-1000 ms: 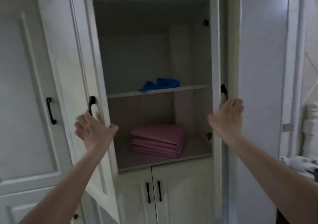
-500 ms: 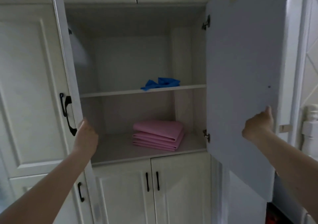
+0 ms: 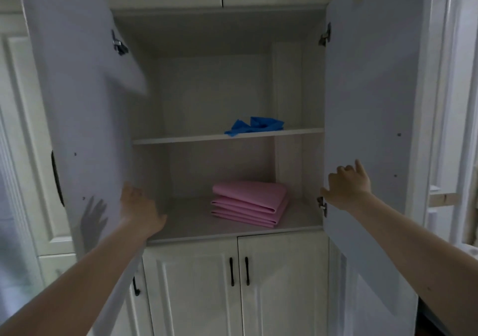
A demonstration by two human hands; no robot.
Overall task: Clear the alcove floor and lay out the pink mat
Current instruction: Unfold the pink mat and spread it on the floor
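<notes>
A white cupboard (image 3: 222, 77) stands with both of its middle doors swung wide, and everything here is placed against its open compartment. Left of the compartment, the left door (image 3: 77, 103) shows its pale inner face, with a metal hinge (image 3: 117, 43) near the top and the dark edge of a handle (image 3: 57, 178) along its outer side. The left hand (image 3: 139, 209) lies against the lower inner edge of that door, at the compartment's left front corner; its fingers are spread loosely and it grips nothing, only pressing on the panel. A hand-shaped shadow (image 3: 93, 219) falls on the door just left of it. Inside, a shelf (image 3: 227, 136) divides the compartment, and a crumpled blue cloth (image 3: 254, 126) sits on it toward the right. Below the shelf, the folded pink mat (image 3: 249, 202) rests on the compartment floor, right of centre, stacked in several layers and touching neither hand. Right of the compartment, the right door (image 3: 372, 90) is open too, and the right hand (image 3: 346, 187) rests against its inner face close to the lower hinge (image 3: 322, 205), fingers partly curled and holding nothing. Under the compartment, two closed lower doors (image 3: 238, 284) with black handles face forward.
</notes>
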